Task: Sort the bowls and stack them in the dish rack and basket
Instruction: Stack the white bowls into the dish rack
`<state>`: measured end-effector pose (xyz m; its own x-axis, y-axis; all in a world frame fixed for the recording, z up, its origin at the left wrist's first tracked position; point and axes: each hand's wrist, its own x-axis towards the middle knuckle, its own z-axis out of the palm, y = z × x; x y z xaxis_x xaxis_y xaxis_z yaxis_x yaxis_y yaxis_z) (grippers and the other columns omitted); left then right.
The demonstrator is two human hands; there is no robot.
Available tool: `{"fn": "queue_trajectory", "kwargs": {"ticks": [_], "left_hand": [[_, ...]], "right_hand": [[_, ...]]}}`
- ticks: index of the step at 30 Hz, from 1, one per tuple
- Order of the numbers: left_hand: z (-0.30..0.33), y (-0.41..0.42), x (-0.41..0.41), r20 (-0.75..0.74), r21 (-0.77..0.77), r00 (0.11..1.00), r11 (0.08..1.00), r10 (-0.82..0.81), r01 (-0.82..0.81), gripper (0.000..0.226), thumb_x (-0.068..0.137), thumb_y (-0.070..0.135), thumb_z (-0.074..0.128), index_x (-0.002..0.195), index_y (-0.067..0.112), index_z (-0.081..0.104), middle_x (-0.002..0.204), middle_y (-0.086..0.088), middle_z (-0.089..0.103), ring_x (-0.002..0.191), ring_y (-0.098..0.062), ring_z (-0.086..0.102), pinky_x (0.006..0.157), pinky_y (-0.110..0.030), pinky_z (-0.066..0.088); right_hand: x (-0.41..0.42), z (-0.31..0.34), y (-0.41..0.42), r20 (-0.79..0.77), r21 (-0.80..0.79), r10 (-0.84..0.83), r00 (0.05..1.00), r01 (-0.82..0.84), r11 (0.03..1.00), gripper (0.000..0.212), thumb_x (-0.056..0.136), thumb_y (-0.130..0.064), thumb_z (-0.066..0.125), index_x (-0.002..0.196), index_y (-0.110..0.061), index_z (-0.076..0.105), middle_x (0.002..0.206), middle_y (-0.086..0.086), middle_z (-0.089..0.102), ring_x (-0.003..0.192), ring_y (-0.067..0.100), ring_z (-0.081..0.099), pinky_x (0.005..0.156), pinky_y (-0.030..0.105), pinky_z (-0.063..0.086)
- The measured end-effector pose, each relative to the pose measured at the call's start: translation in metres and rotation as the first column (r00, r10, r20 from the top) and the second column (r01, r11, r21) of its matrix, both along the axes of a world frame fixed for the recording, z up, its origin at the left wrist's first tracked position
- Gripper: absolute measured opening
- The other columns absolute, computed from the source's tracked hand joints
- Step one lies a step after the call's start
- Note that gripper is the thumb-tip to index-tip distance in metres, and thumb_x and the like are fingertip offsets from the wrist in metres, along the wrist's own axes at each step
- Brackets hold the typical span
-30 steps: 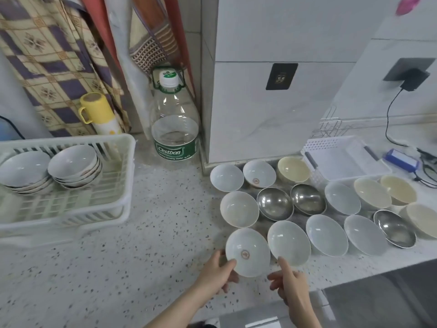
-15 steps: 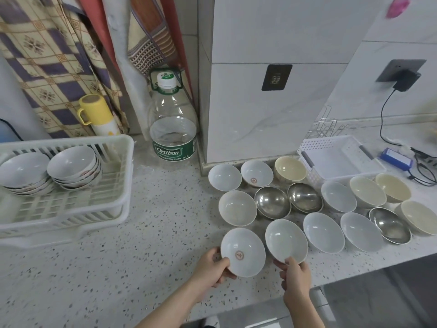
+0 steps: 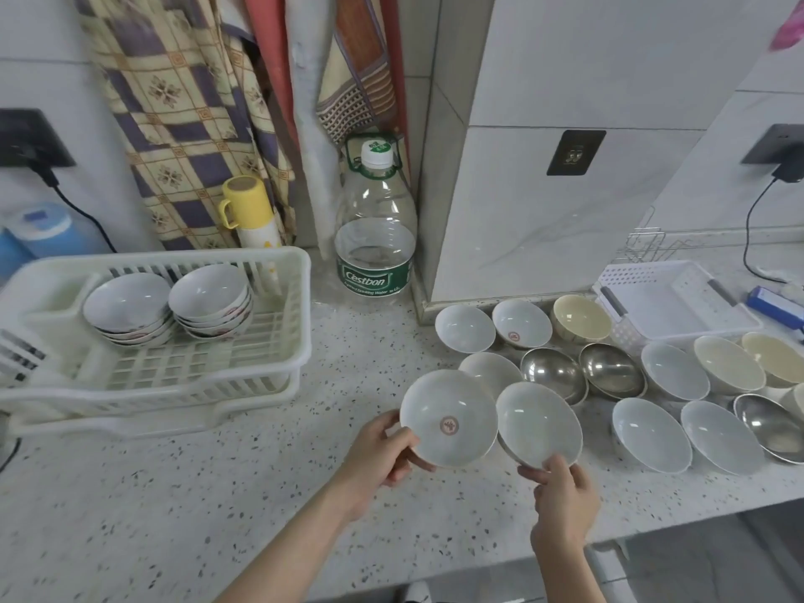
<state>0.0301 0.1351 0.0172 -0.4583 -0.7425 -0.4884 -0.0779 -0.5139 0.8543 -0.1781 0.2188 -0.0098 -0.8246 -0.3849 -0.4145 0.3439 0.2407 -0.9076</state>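
Note:
My left hand (image 3: 383, 446) grips the near rim of a white bowl with a red mark (image 3: 448, 417), lifted off the counter and tilted. My right hand (image 3: 563, 493) pinches the near rim of a plain white bowl (image 3: 539, 424), also raised beside the first. Several more white, cream and steel bowls (image 3: 609, 369) lie in rows on the counter to the right. The white dish rack (image 3: 278, 341) at left holds two stacks of white bowls (image 3: 209, 298). A white basket (image 3: 670, 302) stands behind the bowls at right.
A large water bottle (image 3: 376, 237) stands by the tiled pillar. A yellow-capped flask (image 3: 250, 215) sits behind the rack. Cables and a blue box (image 3: 774, 304) lie at the far right. The counter edge runs close below my hands.
Both hands have closed on the two front bowls and lifted them off the counter; the view has shifted left, bringing more of the rack into sight.

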Motion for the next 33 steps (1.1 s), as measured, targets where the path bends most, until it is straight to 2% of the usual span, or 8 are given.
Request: {"fn": "queue_trajectory", "kwargs": {"ticks": [7,13,16,21,24,27,29,33], "left_hand": [[0.036,-0.023,0.087,-0.039,-0.086,0.991,0.988,0.128,-0.131,0.034,0.091,0.007,0.049,0.121,0.02,0.057,0.078,-0.025,0.073,0.04,-0.012,0.032,0.041,-0.02,0.027],[0.055,-0.034,0.16,-0.15,-0.154,0.942,0.934,0.301,-0.323,0.038,0.076,0.022,0.054,0.113,0.018,0.062,0.08,-0.026,0.072,0.042,-0.012,0.035,0.043,-0.021,0.024],[0.059,-0.041,0.196,-0.191,-0.166,0.909,0.9,0.371,-0.402,0.041,0.072,0.029,0.057,0.11,0.015,0.062,0.08,-0.025,0.072,0.043,-0.013,0.032,0.046,-0.025,0.023],[0.063,-0.05,0.258,-0.222,-0.163,0.839,0.829,0.497,-0.535,0.034,0.068,0.029,0.061,0.102,0.025,0.068,0.08,-0.024,0.072,0.041,-0.012,0.035,0.042,-0.021,0.026],[0.063,-0.057,0.297,-0.16,-0.249,0.832,0.793,0.532,-0.555,0.041,0.075,0.025,0.059,0.116,0.021,0.062,0.081,-0.024,0.072,0.04,-0.011,0.038,0.039,-0.018,0.026],[0.063,-0.067,0.328,-0.101,-0.292,0.806,0.757,0.583,-0.584,0.039,0.074,0.024,0.063,0.113,0.028,0.061,0.081,-0.017,0.076,0.04,-0.01,0.035,0.038,-0.016,0.03],[0.062,-0.077,0.343,-0.098,-0.316,0.781,0.725,0.617,-0.612,0.033,0.08,0.018,0.064,0.111,0.031,0.061,0.077,-0.011,0.076,0.04,-0.009,0.037,0.039,-0.016,0.034],[0.059,-0.098,0.361,-0.104,-0.357,0.701,0.631,0.706,-0.689,0.027,0.089,0.011,0.061,0.106,0.031,0.061,0.065,-0.001,0.074,0.039,-0.006,0.04,0.04,-0.015,0.038]], "right_hand": [[0.08,0.031,-0.041,0.03,-0.093,0.12,0.992,-0.117,0.989,0.019,0.08,-0.007,0.052,0.098,-0.006,0.059,0.065,0.026,0.068,0.041,0.011,0.023,0.037,0.018,0.026],[0.141,0.065,-0.07,-0.041,-0.17,0.255,0.966,-0.258,0.951,0.013,0.081,-0.005,0.051,0.087,-0.003,0.062,0.064,0.02,0.067,0.036,0.003,0.039,0.048,0.024,0.029],[0.168,0.08,-0.086,-0.107,-0.22,0.365,0.925,-0.38,0.898,0.014,0.081,-0.003,0.05,0.078,-0.01,0.061,0.065,0.018,0.062,0.039,0.003,0.047,0.043,0.019,0.028],[0.217,0.09,-0.114,-0.166,-0.244,0.533,0.829,-0.559,0.793,0.014,0.076,-0.013,0.052,0.083,-0.019,0.062,0.058,0.005,0.063,0.041,0.007,0.027,0.039,0.015,0.027],[0.248,0.092,-0.132,-0.228,-0.202,0.62,0.751,-0.659,0.725,0.032,0.074,-0.018,0.054,0.104,-0.021,0.065,0.061,-0.001,0.065,0.039,0.002,0.04,0.042,0.016,0.033],[0.272,0.089,-0.149,-0.336,-0.048,0.702,0.628,-0.756,0.653,0.04,0.084,-0.016,0.055,0.121,-0.029,0.061,0.067,-0.009,0.07,0.051,0.0,0.056,0.054,0.023,0.042],[0.287,0.087,-0.161,-0.386,0.054,0.73,0.564,-0.776,0.628,0.041,0.085,-0.019,0.054,0.124,-0.032,0.058,0.069,-0.015,0.071,0.06,-0.001,0.061,0.059,0.027,0.049],[0.317,0.083,-0.182,-0.426,0.178,0.762,0.487,-0.781,0.599,0.037,0.087,-0.023,0.053,0.124,-0.029,0.056,0.071,-0.015,0.07,0.066,-0.002,0.065,0.055,0.024,0.045]]}}
